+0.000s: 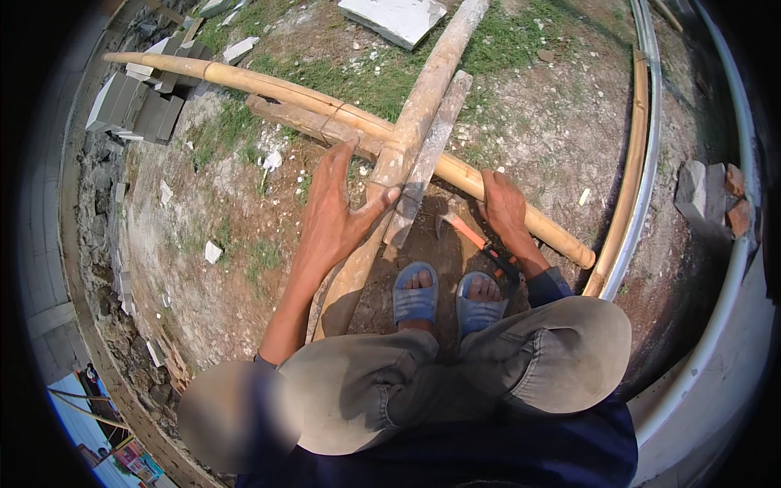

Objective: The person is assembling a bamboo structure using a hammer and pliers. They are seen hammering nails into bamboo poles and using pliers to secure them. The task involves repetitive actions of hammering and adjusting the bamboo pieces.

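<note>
A yellow bamboo pole (268,88) lies across a thicker, dirt-smeared pole (435,73), and the two cross in front of me. My left hand (335,207) has thumb and fingers spread; the thumb rests on the thicker pole, near its crossing with the bamboo. The left fingertips reach the end of a short wooden board (305,120) beside the bamboo. A second weathered board (431,154) runs along the thicker pole. My right hand (504,207) is closed round the bamboo, right of the crossing; its fingertips are partly hidden. Below lies what looks like a hammer (468,233) with an orange and black handle.
My feet in blue sandals (416,297) stand close to the poles. Grey blocks (134,106) are piled at the far left, and a white slab (394,18) lies at the far side. Another bamboo pole (633,163) and a metal pipe (647,138) run along the right, near stacked bricks (708,195).
</note>
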### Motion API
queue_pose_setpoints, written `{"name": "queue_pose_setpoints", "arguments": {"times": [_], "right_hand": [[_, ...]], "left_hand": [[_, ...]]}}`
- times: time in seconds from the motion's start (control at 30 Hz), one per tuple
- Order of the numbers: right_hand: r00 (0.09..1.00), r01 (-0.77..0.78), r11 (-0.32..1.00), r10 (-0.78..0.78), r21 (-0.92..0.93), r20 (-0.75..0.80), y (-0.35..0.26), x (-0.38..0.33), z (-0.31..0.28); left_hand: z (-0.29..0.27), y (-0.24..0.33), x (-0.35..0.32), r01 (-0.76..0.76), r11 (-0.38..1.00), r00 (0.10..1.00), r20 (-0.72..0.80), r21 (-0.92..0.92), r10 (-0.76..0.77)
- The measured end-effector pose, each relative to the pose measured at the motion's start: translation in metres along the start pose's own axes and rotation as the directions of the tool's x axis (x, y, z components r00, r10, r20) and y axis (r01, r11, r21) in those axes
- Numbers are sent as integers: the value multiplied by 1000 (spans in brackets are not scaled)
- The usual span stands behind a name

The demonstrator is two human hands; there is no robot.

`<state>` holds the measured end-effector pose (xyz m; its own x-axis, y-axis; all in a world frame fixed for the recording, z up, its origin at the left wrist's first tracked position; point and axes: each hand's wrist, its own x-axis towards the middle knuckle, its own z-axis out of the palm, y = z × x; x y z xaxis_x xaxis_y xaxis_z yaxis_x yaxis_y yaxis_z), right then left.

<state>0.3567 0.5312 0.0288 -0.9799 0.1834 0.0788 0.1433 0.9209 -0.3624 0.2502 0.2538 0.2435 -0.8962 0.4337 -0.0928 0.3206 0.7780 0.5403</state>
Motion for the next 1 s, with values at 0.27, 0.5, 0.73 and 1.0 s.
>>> {"name": "queue_pose_setpoints", "arguments": {"times": [0.27,0.5,0.73,1.0], "right_hand": [[999,28,1000,-28,8,-18,-6,2,1],[998,-2,997,-3,78,67,-6,-3,-19],[909,-270,868,372,417,-186,2,-120,-93],[443,-871,398,890,286,110,7,-325,-69]], "left_hand": [[91,-18,40,-150,920,988,21,363,153],[92,-24,53,-156,976,987,54,153,149],[82,-25,47,-89,985,995,-49,-151,83],[52,5,19,-116,942,987,-144,-315,74]]}}
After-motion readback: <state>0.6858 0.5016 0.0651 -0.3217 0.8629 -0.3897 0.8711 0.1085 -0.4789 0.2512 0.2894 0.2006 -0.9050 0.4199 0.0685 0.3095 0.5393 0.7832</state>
